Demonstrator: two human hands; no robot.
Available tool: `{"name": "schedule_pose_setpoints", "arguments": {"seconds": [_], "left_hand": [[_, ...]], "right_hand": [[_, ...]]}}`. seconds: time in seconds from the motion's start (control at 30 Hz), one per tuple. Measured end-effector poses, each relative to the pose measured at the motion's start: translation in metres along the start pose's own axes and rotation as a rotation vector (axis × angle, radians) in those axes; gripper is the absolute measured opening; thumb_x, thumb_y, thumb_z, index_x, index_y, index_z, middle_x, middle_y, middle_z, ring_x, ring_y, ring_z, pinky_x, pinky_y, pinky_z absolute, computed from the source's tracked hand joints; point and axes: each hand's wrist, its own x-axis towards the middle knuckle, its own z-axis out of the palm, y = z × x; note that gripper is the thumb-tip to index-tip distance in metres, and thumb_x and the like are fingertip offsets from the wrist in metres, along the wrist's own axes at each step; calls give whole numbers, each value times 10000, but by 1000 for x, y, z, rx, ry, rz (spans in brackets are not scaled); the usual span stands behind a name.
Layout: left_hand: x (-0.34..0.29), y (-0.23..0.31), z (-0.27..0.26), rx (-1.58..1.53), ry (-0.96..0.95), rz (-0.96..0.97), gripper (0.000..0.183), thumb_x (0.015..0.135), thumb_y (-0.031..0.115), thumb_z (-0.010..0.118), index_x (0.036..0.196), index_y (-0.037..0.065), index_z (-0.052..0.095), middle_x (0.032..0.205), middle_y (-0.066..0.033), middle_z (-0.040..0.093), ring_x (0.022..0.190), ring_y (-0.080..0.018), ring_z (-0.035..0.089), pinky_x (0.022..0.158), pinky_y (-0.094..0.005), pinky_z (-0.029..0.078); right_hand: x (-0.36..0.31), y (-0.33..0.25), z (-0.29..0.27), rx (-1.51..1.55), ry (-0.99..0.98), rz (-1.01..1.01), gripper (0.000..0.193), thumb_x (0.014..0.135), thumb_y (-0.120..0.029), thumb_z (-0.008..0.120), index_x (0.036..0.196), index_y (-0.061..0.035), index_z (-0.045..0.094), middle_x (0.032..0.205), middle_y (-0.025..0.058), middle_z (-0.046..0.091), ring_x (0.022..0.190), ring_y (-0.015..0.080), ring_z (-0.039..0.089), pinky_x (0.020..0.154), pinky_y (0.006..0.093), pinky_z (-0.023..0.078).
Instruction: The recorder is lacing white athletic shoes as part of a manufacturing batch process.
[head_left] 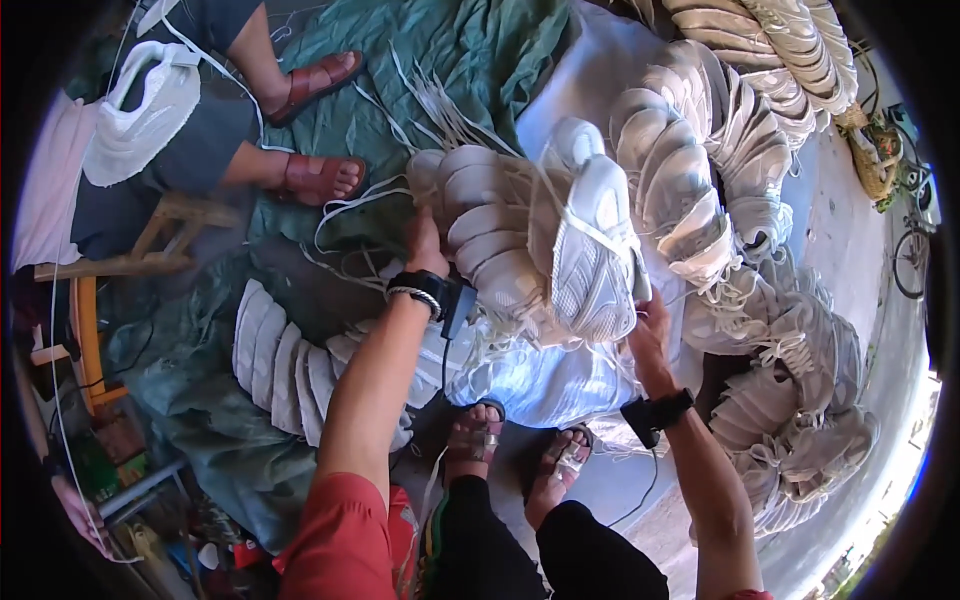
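Observation:
Between my hands is a thick bundle of nested white shoe uppers (495, 245), tied with a white lace across its right end. My left hand (427, 245) grips the bundle's left end, its fingers partly hidden behind the uppers. At the lower right end, my right hand (650, 338) has its fingers curled against the edge of the front upper (597, 265). Loose white laces (440, 110) trail from the far left side of the bundle. Beneath it lies a shiny pale plastic sheet (545, 385), near my feet.
More stacked uppers (670, 160) run along the right, with another heap (790, 400) at the lower right. A row of uppers (280, 360) rests on a green tarp (200, 400) at left. A seated co-worker in brown sandals (325, 178) has one upper (145, 115) at the knees, beside a wooden stool (170, 240).

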Motion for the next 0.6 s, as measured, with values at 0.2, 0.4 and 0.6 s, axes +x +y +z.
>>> {"name": "schedule_pose_setpoints", "arguments": {"seconds": [0.2, 0.4, 0.6], "left_hand": [[19, 6, -23, -129, -256, -115, 496, 857, 460, 499, 1209, 112, 469, 1133, -71, 560, 1009, -223, 559, 856, -371, 464], [25, 7, -34, 44, -162, -103, 483, 762, 474, 618, 1093, 127, 553, 1025, -58, 604, 890, -235, 584, 764, -376, 468], [-51, 2, 29, -107, -713, -59, 536, 864, 365, 524, 1304, 88, 396, 1296, -27, 452, 1188, -165, 410, 992, -339, 310]], "right_hand": [[23, -29, -14, -444, -21, -176, 571, 657, -22, 573, 1218, -100, 508, 808, 93, 504, 796, 179, 525, 715, 286, 433], [45, -42, -24, 279, -473, -40, 600, 678, 27, 545, 1265, -22, 434, 1277, 194, 438, 1036, 292, 522, 872, 342, 422], [60, -6, -71, 103, -452, -58, 506, 896, -205, 471, 1356, -77, 306, 1371, 113, 346, 1184, 252, 427, 981, 351, 327]]}}
